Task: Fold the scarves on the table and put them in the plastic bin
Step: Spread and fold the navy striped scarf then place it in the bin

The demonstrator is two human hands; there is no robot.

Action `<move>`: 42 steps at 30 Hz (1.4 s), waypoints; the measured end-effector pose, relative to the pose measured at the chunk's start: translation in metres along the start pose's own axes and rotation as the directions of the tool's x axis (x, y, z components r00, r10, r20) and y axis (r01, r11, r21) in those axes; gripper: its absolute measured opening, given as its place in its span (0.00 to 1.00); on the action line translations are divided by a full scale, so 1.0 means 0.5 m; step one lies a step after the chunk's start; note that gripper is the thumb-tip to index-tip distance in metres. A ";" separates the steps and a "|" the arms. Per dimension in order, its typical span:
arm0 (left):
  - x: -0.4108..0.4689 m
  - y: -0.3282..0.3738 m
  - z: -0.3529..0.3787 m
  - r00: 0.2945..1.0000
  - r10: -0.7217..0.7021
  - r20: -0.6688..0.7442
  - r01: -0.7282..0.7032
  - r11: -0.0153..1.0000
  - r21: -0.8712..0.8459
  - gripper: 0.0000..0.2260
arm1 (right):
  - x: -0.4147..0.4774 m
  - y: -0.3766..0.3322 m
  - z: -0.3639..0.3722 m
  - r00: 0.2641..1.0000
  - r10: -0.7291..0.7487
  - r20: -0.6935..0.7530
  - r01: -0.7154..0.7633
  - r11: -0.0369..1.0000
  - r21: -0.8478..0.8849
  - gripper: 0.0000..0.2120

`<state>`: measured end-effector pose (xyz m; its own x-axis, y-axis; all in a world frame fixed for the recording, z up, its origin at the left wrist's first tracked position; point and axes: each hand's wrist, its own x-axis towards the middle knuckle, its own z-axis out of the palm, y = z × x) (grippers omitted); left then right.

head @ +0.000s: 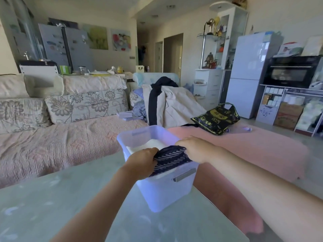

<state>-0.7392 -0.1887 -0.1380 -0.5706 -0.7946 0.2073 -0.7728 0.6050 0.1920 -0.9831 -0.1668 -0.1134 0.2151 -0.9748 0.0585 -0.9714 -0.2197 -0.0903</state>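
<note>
A folded dark blue scarf with white stripes (170,158) hangs over the open top of the translucent plastic bin (164,194), which stands at the far right corner of the pale green table (70,203). My left hand (142,162) grips the scarf's left end and my right hand (194,148) grips its right end. Both hands are above the bin's near rim. Something white (146,145) lies inside the bin beneath the scarf.
A sofa with a pink cover (57,144) runs behind the table on the left. A pink rug (253,151) covers the floor on the right, with a black and yellow bag (216,119) on it. Clothes are piled on a chair (167,102) beyond the bin.
</note>
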 end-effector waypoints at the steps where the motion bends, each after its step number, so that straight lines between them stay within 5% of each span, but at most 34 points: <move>1: 0.018 -0.008 0.001 0.993 -0.012 0.118 0.015 0.999 -0.028 0.08 | 0.017 0.002 0.001 0.999 0.021 0.046 -0.021 1.000 0.002 0.21; 7: 0.101 -0.016 0.042 0.814 -0.093 0.573 0.068 0.996 0.065 0.10 | 0.085 -0.031 0.026 0.899 0.140 0.415 -0.079 0.984 -0.162 0.28; 11: 0.132 -0.004 0.058 0.709 -0.125 0.694 -0.027 0.979 0.204 0.13 | 0.126 -0.043 0.074 0.794 0.217 0.568 -0.105 0.969 -0.223 0.21; 13: 0.141 -0.014 0.077 0.742 -0.133 0.657 -0.041 0.969 0.242 0.14 | 0.138 -0.046 0.087 0.798 0.208 0.566 -0.091 0.969 -0.228 0.18; 16: 0.142 -0.034 0.098 0.880 -0.087 0.466 -0.047 0.962 0.268 0.22 | 0.152 -0.036 0.106 0.904 0.120 0.410 -0.058 0.985 -0.162 0.22; 19: 0.138 -0.040 0.097 0.950 0.005 0.312 -0.048 0.990 0.129 0.13 | 0.156 -0.022 0.118 0.960 0.073 0.271 -0.080 0.997 0.017 0.14; 21: 0.132 -0.036 0.097 0.923 0.033 0.383 -0.071 0.994 0.085 0.14 | 0.143 -0.029 0.113 0.931 0.070 0.360 -0.106 0.991 0.082 0.14; 24: 0.127 -0.032 0.109 0.855 0.024 0.519 -0.119 0.981 0.151 0.26 | 0.131 -0.039 0.114 0.803 0.094 0.588 -0.080 0.996 -0.050 0.22; 29: 0.130 -0.035 0.119 0.866 -0.069 0.496 -0.108 0.941 0.319 0.31 | 0.156 -0.041 0.144 0.607 0.143 0.782 -0.028 0.987 -0.158 0.24; 31: 0.128 -0.035 0.114 0.915 -0.064 0.398 -0.089 0.931 0.354 0.27 | 0.167 -0.041 0.147 0.619 0.139 0.773 -0.041 0.989 -0.145 0.26; 34: 0.132 -0.057 0.089 0.951 -0.102 0.293 -0.003 0.941 0.338 0.25 | 0.190 -0.025 0.158 0.732 0.140 0.666 -0.198 0.980 0.011 0.23; 36: 0.135 -0.086 0.073 0.944 -0.156 0.290 0.059 0.947 0.316 0.26 | 0.202 -0.012 0.172 0.711 0.155 0.686 -0.300 0.949 0.096 0.16; 39: 0.131 -0.115 0.069 0.925 -0.232 0.302 0.142 0.946 0.291 0.25 | 0.211 -0.005 0.196 0.611 0.166 0.774 -0.408 0.904 0.128 0.20; 42: 0.126 -0.116 0.076 0.946 -0.217 0.240 0.158 0.957 0.242 0.24 | 0.225 -0.017 0.179 0.699 0.167 0.695 -0.392 0.903 0.178 0.15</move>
<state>-0.7408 -0.2759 -0.1726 -0.4388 -0.8954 -0.0755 -0.8973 0.4411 -0.0158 -0.9415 -0.2779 -0.1949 0.0581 -0.7446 -0.6650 -0.9432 0.1773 -0.2810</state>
